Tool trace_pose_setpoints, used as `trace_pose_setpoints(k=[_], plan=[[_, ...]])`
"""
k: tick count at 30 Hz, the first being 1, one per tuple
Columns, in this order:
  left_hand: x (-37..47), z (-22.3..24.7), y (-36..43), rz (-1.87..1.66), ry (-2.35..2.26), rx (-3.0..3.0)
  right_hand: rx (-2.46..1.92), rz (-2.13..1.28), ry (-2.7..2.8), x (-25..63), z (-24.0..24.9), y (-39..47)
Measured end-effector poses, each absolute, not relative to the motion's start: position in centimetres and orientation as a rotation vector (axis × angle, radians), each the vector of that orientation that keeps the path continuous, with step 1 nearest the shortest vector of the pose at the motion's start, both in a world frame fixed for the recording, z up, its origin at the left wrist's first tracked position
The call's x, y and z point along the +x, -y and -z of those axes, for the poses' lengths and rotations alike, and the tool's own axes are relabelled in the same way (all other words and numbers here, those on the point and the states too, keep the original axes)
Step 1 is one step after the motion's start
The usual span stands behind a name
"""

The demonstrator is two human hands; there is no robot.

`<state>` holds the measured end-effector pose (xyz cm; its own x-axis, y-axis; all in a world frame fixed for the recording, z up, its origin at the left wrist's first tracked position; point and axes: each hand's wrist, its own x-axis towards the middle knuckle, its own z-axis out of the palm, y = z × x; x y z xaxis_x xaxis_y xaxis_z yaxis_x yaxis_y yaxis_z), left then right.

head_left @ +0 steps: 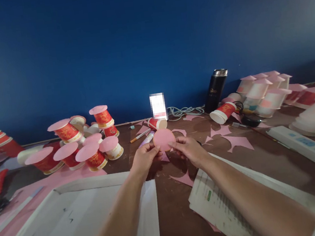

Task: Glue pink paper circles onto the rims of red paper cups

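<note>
Between both hands is a round pink paper disc (163, 137), facing me over the middle of the table. My left hand (144, 157) pinches its lower left edge, and my right hand (191, 150) pinches the lower right. Whether anything sits behind the disc is hidden. Just beyond it a red and white paper cup (162, 124) lies on its side. A marker pen (149, 137) and an orange-tipped stick (137, 137) lie left of the disc. Pink paper offcuts (238, 143) are scattered to the right.
Several red cups topped with pink discs (90, 152) stand left, beyond a white box lid (76, 185). Right are a black flask (216, 91), a tipped cup (223, 112), white cups with pink tops (261, 89), a power strip (309, 146) and a worn booklet (214, 199).
</note>
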<state>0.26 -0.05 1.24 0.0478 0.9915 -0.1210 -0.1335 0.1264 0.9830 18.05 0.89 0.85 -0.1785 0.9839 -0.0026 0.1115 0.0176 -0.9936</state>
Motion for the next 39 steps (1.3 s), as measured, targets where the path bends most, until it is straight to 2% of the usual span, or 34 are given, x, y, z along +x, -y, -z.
trace_pose_setpoints(k=[13,24,39], plan=[[0.4,-1.6,0.4,-1.164,-1.167,1.029,-1.104,-1.393,1.334,17.9,-0.3,-1.2],[0.3,-1.7,0.5,-1.137,-1.155,1.038,-1.148,-1.316,1.390,17.9,-0.4,-1.0],[0.3,-2.2,0.7,-1.081,-1.208,1.131,-1.320,-0.863,1.671,17.5,-1.1,-0.6]])
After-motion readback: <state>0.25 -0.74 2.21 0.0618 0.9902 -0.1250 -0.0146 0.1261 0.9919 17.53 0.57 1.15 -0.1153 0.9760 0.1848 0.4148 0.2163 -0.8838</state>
